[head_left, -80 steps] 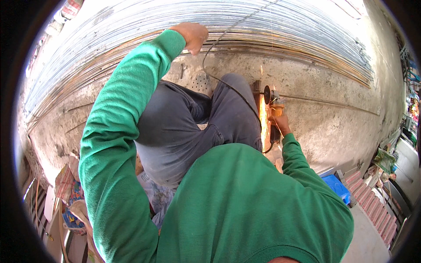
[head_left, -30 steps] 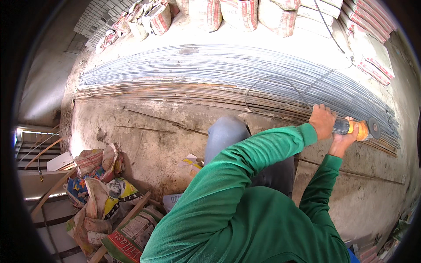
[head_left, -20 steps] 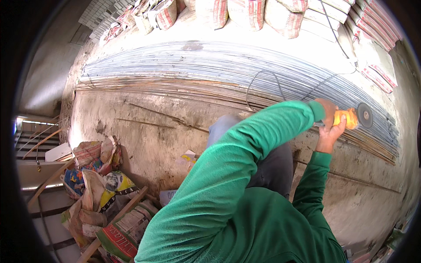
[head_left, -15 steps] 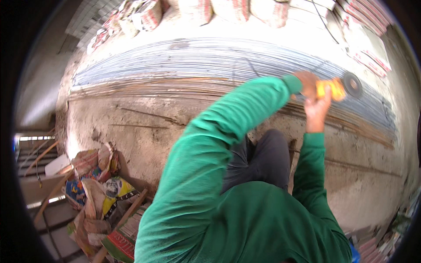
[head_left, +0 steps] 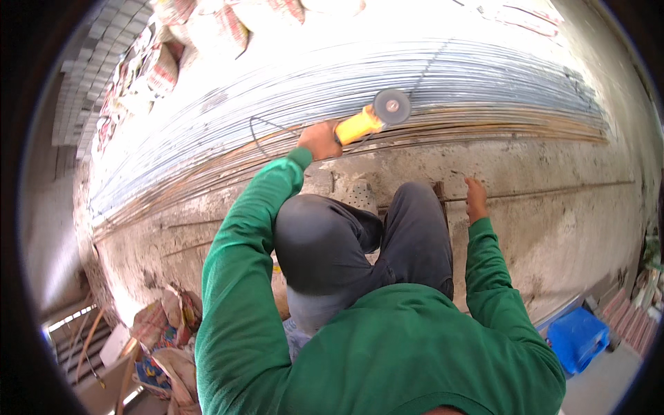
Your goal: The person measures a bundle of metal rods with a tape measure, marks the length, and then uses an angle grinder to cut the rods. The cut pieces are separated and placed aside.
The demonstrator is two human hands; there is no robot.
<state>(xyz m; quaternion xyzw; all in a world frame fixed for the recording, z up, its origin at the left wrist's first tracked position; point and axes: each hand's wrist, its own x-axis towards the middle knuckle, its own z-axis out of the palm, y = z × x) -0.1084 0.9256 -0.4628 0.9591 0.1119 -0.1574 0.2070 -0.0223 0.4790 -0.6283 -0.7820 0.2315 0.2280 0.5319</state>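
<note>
A yellow angle grinder (head_left: 359,126) with a dark round disc is in my left hand (head_left: 320,140), which is closed around its rear end. The disc points away and to the right, over the near edge of a long bed of steel rods (head_left: 443,90). A dark cord (head_left: 257,131) loops out to the left of the hand. My right hand (head_left: 476,198) is low by my right knee, off the grinder, with its fingers stretched forward. It overlaps a single thin rod (head_left: 546,192) lying along the floor; whether it touches the rod I cannot tell.
Filled sacks (head_left: 228,31) stand beyond the rods, with stacked grey blocks (head_left: 90,76) at the far left. Crumpled bags (head_left: 173,318) lie at the lower left. A blue plastic container (head_left: 579,339) is at the lower right. My knees and a perforated grey shoe (head_left: 361,196) are just nearer than the rods.
The grinder has moved left in my left hand. My right hand has let go of it and dropped nearer to me, beside my right knee. The view has shifted too.
</note>
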